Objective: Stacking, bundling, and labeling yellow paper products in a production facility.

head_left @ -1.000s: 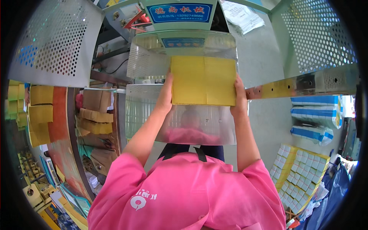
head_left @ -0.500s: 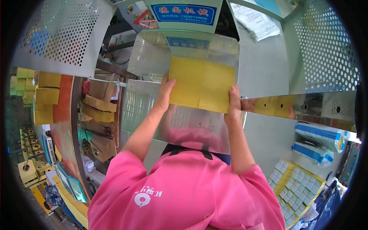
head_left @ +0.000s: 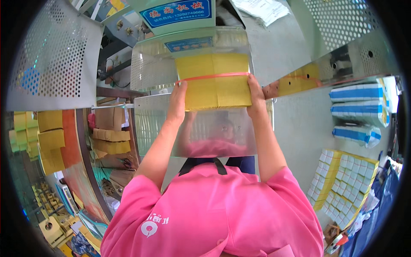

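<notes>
A thick stack of yellow paper sheets (head_left: 214,81) with a thin red band across it stands against the shiny metal plate (head_left: 214,128) of a machine straight ahead. My left hand (head_left: 177,103) presses flat against the stack's left side and my right hand (head_left: 255,96) grips its right side, so the stack is clamped between both palms. Above the stack sits the machine's pale green head (head_left: 175,17) with a blue label plate.
Perforated metal guards stand at upper left (head_left: 51,60) and upper right (head_left: 342,17). Yellow paper stacks (head_left: 49,137) lie on a shelf at left. White-and-blue wrapped bundles (head_left: 357,107) and a yellow crate of small white packs (head_left: 346,180) sit at right.
Both hands have lifted the yellow stack a little higher against the machine, and a red band now shows across it. The view has tilted slightly.
</notes>
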### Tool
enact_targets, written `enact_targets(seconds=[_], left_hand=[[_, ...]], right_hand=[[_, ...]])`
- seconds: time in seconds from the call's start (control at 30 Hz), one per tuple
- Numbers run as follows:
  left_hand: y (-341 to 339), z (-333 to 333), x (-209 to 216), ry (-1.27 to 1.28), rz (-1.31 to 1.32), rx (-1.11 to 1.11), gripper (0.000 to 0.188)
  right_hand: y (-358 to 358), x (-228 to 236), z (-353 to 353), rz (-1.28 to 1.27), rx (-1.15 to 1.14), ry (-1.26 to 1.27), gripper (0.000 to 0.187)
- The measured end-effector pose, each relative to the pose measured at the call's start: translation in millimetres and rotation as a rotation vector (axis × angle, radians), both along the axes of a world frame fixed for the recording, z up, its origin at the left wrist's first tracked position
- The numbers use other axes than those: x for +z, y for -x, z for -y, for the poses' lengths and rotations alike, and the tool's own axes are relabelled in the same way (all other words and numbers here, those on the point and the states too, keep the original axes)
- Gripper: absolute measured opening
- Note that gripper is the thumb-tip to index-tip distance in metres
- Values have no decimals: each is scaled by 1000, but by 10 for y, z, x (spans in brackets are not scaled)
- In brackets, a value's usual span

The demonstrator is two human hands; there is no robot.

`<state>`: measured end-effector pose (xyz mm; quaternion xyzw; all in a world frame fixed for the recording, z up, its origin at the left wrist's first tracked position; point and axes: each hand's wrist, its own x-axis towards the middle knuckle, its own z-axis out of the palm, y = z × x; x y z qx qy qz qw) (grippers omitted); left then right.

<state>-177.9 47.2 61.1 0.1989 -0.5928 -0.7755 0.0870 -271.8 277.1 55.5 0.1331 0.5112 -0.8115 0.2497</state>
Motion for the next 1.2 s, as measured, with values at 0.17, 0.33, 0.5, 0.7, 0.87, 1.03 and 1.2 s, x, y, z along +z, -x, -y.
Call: enact_targets(seconds=[0.17, 0.33, 0.5, 0.7, 0.87, 1.03, 1.2], left_hand=[[-31, 6, 26, -59, 42, -59, 55], [23, -17, 29, -71, 32, -71, 52], [99, -69, 12, -96, 54, -46, 49], [91, -41, 4, -100, 45, -60, 48], [-100, 36, -22, -60, 56, -27, 49], [-841, 97, -131, 142, 123, 123, 51], [-1309, 349, 100, -275, 149, 24, 50]], right_hand=[[-45, -18, -4, -47, 44, 95, 51], [-17, -14, -21, -21, 45, 94, 52], [31, -441, -31, -96, -1, 43, 51], [21, -584, 34, -175, -31, -13, 52], [-65, -429, 60, -229, -39, -238, 51], [-574, 78, -28, -406, 280, -553, 50], [-1285, 142, 128, -500, 226, -720, 52]])
